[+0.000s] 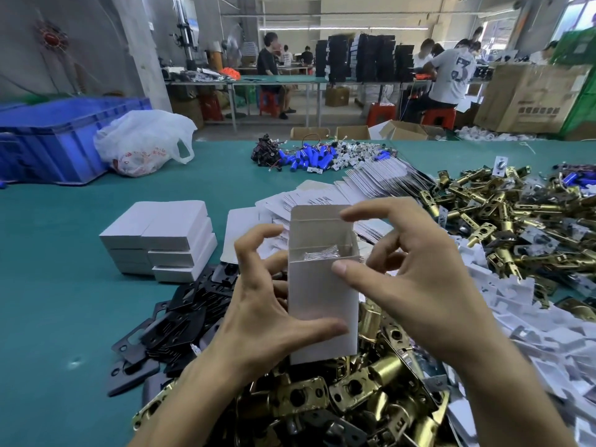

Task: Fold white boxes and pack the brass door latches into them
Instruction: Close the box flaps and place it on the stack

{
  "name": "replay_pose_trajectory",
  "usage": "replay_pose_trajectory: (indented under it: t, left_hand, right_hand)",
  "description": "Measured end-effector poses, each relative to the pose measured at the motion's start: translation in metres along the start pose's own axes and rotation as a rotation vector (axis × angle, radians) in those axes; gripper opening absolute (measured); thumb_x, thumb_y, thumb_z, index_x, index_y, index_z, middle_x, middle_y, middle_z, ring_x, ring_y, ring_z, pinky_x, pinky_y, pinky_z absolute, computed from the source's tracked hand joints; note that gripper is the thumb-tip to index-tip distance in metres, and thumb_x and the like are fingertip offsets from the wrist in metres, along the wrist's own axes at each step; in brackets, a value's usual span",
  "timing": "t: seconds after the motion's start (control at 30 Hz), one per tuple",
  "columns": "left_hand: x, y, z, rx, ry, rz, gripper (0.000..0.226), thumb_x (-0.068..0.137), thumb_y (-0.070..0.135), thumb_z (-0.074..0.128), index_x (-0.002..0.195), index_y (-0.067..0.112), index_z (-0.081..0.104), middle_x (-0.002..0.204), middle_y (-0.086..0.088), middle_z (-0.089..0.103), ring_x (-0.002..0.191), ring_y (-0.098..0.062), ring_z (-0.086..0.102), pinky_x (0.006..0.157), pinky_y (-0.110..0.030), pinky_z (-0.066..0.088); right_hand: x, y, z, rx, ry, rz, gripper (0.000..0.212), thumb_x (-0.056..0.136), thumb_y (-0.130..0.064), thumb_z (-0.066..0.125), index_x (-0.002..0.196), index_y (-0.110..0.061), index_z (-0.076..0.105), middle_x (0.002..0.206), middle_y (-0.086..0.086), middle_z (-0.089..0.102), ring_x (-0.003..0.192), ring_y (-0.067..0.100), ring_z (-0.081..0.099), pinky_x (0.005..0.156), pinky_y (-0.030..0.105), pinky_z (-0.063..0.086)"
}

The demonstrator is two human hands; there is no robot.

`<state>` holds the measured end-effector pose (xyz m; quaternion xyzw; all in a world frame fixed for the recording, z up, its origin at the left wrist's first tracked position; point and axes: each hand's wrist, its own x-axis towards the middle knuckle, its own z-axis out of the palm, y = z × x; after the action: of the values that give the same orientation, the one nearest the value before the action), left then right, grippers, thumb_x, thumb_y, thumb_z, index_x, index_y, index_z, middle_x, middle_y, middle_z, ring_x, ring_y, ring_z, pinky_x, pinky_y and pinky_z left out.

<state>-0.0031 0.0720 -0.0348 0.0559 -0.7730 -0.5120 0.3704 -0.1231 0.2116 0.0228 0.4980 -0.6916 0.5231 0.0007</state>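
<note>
With left hand wrapped round the lower part of the upright white box, thumb flat on its front, holds it just above the heap of brass door latches. Pinches its top right corner with the right hand, thumb on the front and index finger arched over the raised flap, something shiny showing inside the open top. Left of the box, black plates and a stack of closed boxes on the green table; behind it, fanned flat blanks.
</note>
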Motion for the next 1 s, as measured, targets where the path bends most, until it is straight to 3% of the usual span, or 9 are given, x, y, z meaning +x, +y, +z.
replay_pose_trajectory:
  t: [0.13, 0.3, 0.4, 0.53, 0.6, 0.7, 0.77, 0.93, 1.0]
  left_hand:
    - [0.001, -0.002, 0.000, -0.006, 0.002, 0.059, 0.093, 0.056, 0.024, 0.096, 0.118, 0.053, 0.033, 0.118, 0.007, 0.070, 0.073, -0.021, 0.076, 0.057, -0.029, 0.061]
    - [0.000, -0.004, -0.001, -0.015, 0.003, 0.073, 0.087, 0.057, 0.021, 0.097, 0.117, 0.050, 0.040, 0.115, 0.000, 0.070, 0.072, -0.025, 0.076, 0.052, -0.035, 0.061]
    - [-0.001, -0.002, -0.002, 0.039, 0.009, 0.079, 0.077, 0.056, 0.030, 0.095, 0.111, 0.051, 0.046, 0.106, 0.001, 0.069, 0.070, -0.020, 0.075, 0.050, -0.040, 0.061]
    - [-0.001, 0.001, -0.003, 0.082, 0.008, 0.054, 0.069, 0.055, 0.036, 0.094, 0.105, 0.046, 0.048, 0.099, 0.005, 0.068, 0.070, -0.016, 0.074, 0.049, -0.040, 0.060]
    - [-0.001, 0.002, -0.002, 0.091, 0.008, 0.040, 0.070, 0.053, 0.037, 0.094, 0.105, 0.047, 0.048, 0.102, 0.010, 0.068, 0.071, -0.015, 0.074, 0.051, -0.040, 0.061]
    - [0.000, 0.002, -0.002, 0.098, 0.018, 0.028, 0.070, 0.051, 0.041, 0.093, 0.104, 0.048, 0.048, 0.104, 0.016, 0.069, 0.072, -0.014, 0.074, 0.053, -0.041, 0.061]
    - [-0.001, 0.002, -0.002, 0.086, 0.037, 0.011, 0.066, 0.052, 0.043, 0.092, 0.102, 0.048, 0.049, 0.101, 0.016, 0.069, 0.072, -0.016, 0.074, 0.053, -0.043, 0.061]
    - [0.002, 0.002, -0.002, 0.002, 0.096, -0.042, 0.031, 0.073, 0.051, 0.074, 0.096, 0.038, 0.058, 0.088, 0.014, 0.071, 0.063, -0.009, 0.071, 0.049, -0.025, 0.055]
    - [0.002, 0.002, -0.003, -0.035, 0.103, -0.043, 0.033, 0.076, 0.058, 0.073, 0.094, 0.033, 0.060, 0.083, 0.011, 0.071, 0.061, -0.007, 0.070, 0.047, -0.024, 0.053]
  right_hand:
    - [-0.001, 0.015, 0.000, 0.106, 0.023, 0.148, 0.039, 0.074, -0.019, 0.085, 0.103, -0.035, 0.064, 0.103, -0.012, 0.067, 0.093, 0.011, 0.065, 0.079, 0.039, 0.057]
    - [-0.003, 0.023, 0.003, 0.341, -0.052, 0.228, 0.029, 0.076, -0.020, 0.082, 0.100, -0.033, 0.072, 0.091, 0.008, 0.075, 0.087, 0.020, 0.074, 0.077, 0.050, 0.061]
    - [-0.003, 0.027, 0.005, 0.396, -0.092, 0.218, 0.026, 0.073, -0.029, 0.077, 0.099, -0.030, 0.074, 0.102, 0.003, 0.074, 0.089, 0.018, 0.074, 0.078, 0.041, 0.062]
    - [0.000, 0.031, 0.006, 0.417, -0.155, 0.176, 0.019, 0.076, -0.033, 0.073, 0.090, -0.021, 0.072, 0.089, 0.000, 0.075, 0.085, 0.011, 0.072, 0.073, 0.024, 0.058]
    - [0.001, 0.031, 0.007, 0.387, -0.181, 0.153, 0.020, 0.081, -0.038, 0.073, 0.087, -0.020, 0.068, 0.080, 0.000, 0.071, 0.079, 0.010, 0.067, 0.068, 0.026, 0.052]
    - [0.001, 0.032, 0.012, 0.341, -0.172, 0.129, 0.022, 0.088, -0.038, 0.060, 0.084, -0.017, 0.067, 0.078, 0.007, 0.067, 0.073, 0.020, 0.061, 0.068, 0.036, 0.047]
    - [0.002, 0.032, 0.014, 0.314, -0.134, 0.093, 0.029, 0.092, -0.035, 0.054, 0.084, -0.014, 0.070, 0.078, 0.003, 0.066, 0.074, 0.019, 0.060, 0.069, 0.037, 0.047]
    - [0.003, 0.028, 0.018, 0.409, -0.042, 0.045, 0.012, 0.086, -0.025, 0.064, 0.085, -0.022, 0.075, 0.091, -0.006, 0.070, 0.089, 0.013, 0.068, 0.078, 0.031, 0.055]
    - [0.003, 0.028, 0.022, 0.470, -0.027, 0.025, 0.011, 0.082, -0.022, 0.068, 0.091, -0.028, 0.069, 0.092, -0.006, 0.069, 0.088, 0.012, 0.067, 0.078, 0.027, 0.054]
